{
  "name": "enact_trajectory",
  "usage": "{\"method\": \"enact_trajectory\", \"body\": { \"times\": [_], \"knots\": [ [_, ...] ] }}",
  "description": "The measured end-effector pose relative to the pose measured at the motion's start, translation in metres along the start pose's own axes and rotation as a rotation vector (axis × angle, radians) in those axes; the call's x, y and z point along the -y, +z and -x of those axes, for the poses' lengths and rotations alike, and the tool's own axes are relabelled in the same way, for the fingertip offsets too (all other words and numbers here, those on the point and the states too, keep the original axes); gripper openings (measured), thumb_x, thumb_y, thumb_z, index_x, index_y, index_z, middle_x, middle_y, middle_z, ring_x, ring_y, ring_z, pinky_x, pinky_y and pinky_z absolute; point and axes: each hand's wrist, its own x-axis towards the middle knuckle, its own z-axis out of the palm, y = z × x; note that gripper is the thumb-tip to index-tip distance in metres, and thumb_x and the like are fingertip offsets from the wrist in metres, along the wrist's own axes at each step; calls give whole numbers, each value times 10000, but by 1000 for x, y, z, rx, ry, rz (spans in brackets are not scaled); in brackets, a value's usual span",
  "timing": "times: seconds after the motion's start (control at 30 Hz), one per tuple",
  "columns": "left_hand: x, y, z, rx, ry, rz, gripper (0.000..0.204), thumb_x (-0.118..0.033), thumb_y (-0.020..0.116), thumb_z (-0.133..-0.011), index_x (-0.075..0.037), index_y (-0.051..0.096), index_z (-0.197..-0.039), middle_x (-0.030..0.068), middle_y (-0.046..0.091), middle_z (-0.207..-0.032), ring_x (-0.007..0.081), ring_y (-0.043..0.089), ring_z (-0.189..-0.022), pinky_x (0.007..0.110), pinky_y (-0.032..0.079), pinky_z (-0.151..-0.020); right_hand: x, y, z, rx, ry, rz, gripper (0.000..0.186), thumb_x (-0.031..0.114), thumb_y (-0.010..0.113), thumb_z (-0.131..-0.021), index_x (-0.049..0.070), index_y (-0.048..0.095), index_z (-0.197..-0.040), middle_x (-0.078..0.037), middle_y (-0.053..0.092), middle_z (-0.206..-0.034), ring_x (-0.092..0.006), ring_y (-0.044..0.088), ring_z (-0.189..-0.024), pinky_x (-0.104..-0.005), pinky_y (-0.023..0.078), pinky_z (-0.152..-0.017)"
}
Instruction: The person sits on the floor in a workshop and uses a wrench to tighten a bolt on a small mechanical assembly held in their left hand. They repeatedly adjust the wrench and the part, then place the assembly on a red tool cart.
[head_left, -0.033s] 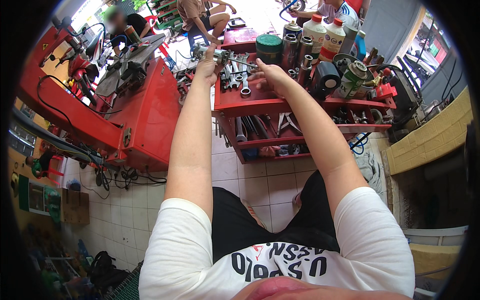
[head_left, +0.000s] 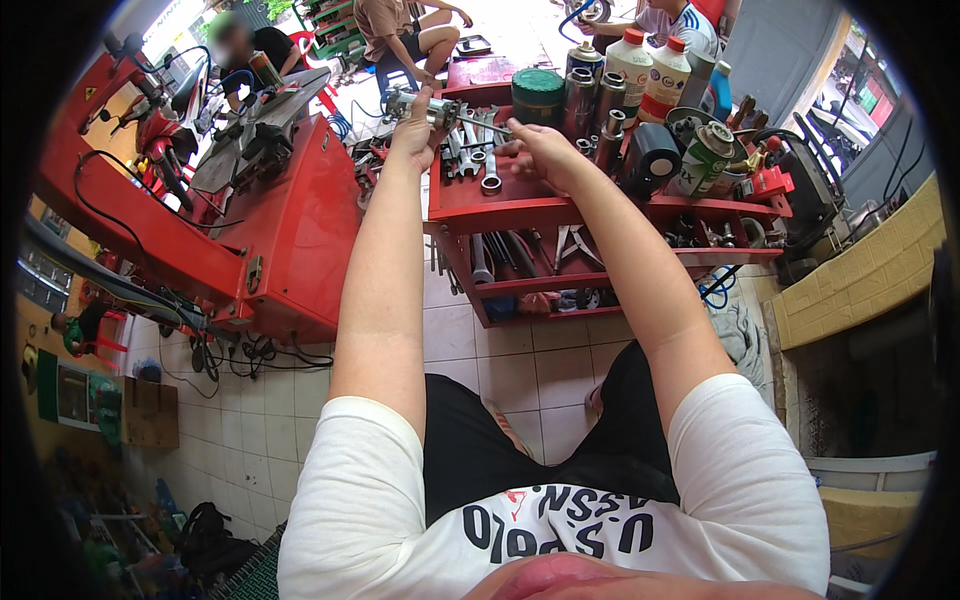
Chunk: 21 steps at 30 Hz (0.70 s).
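Note:
My left hand [head_left: 413, 135] is raised over the left edge of a red tool cart [head_left: 520, 208] and grips a short metal cylinder part [head_left: 412, 101]. A thin metal rod [head_left: 478, 123] sticks out of that part toward the right. My right hand [head_left: 540, 152] hovers over the cart's top tray with fingers curled, pinching the rod's far end. Several wrenches [head_left: 482, 165] lie in the tray just under both hands.
Oil bottles [head_left: 648, 62], spray cans [head_left: 700, 158] and a green-lidded tin [head_left: 538, 95] crowd the cart's back and right. Pliers and tools fill its lower shelf [head_left: 560, 250]. A red lift bench [head_left: 290, 215] stands left. Other people sit beyond [head_left: 400, 35]. A brick ledge [head_left: 860, 280] is right.

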Motion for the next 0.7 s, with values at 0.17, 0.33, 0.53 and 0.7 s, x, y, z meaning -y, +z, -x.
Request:
{"method": "enact_trajectory", "body": {
  "times": [0.17, 0.33, 0.53, 0.7],
  "knots": [
    [0, 3, 0, -8, -3, 5, 518, -447, 736, -866, -79, 552, -1180, 48, 625, -953, 173, 672, -814, 359, 623, -721, -4, -9, -5, 62, -67, 52, 398, 350, 557, -1009, 8, 540, -1213, -107, 720, -1006, -102, 595, -547, -264, 533, -543],
    [-3, 4, 5, -6, 8, -3, 525, -457, 724, -870, -62, 548, -1168, 59, 627, -950, 178, 673, -806, 363, 625, -729, 1, -1, 2, 16, -56, 41, 347, 308, 564, -1010, 9, 555, -1186, -106, 716, -991, -93, 588, -552, -263, 528, -537],
    [-1, 3, 1, -15, 1, -5, 528, -460, 712, -877, -61, 552, -1184, 61, 626, -949, 177, 669, -793, 360, 625, -725, -10, -11, -11, 59, -145, 71, 377, 352, 559, -1009, 24, 547, -1195, -115, 707, -1022, -89, 579, -530, -251, 522, -532],
    [-3, 3, 5, -13, 19, -5, 531, -454, 710, -879, -60, 553, -1198, 57, 625, -952, 167, 667, -788, 347, 623, -712, 6, 7, 11, 42, 11, -15, 355, 350, 547, -1015, 19, 570, -1144, -103, 713, -973, -91, 575, -538, -251, 519, -534]
  ]
}}
